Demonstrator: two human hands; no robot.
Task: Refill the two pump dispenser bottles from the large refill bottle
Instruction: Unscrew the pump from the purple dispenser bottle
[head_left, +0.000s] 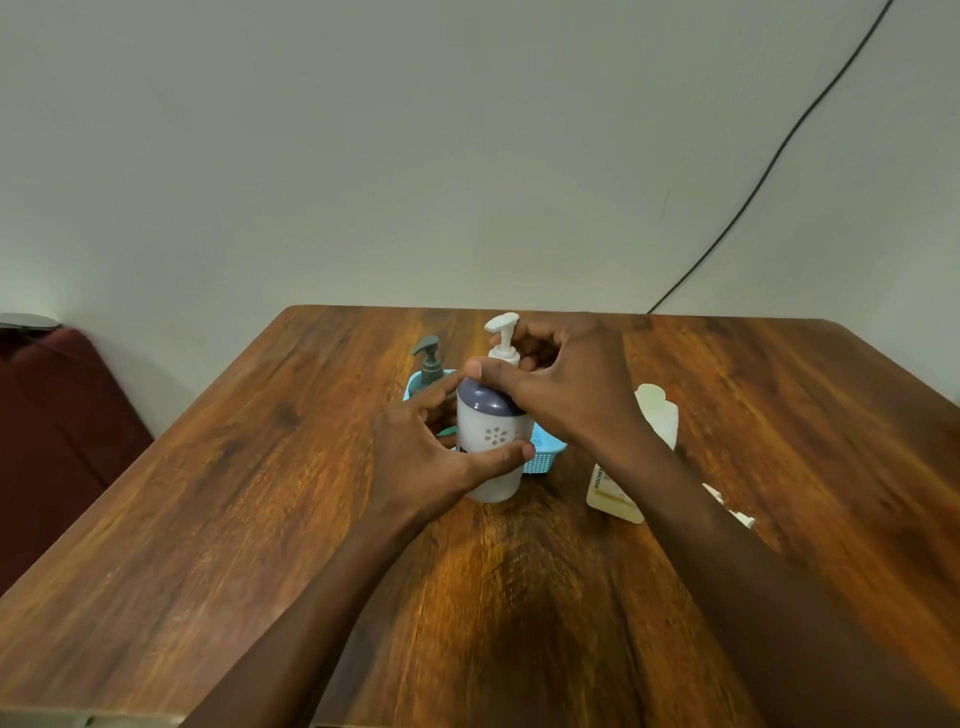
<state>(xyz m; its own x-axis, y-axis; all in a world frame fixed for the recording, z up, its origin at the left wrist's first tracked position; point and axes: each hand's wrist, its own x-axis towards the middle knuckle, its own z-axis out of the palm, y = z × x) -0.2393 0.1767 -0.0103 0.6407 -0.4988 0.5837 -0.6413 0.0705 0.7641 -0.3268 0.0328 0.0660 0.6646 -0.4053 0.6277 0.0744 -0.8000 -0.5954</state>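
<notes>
Pump dispenser bottle (493, 452), white, upright on counter (260, 519): smooth rigid plastic, likely light and slippery. Left hand (426, 452) wraps its body; right hand (566, 400) pinches the pump collar (505, 356), probably the best twisting point.

Soft, fairly dim indoor light falls evenly from above; a warm glossy sheen streaks the brown wooden table (208, 519) at its near centre; shadows stay faint; the lower right corner smears with motion blur; wide-angle distortion bends the table's edges.
</notes>
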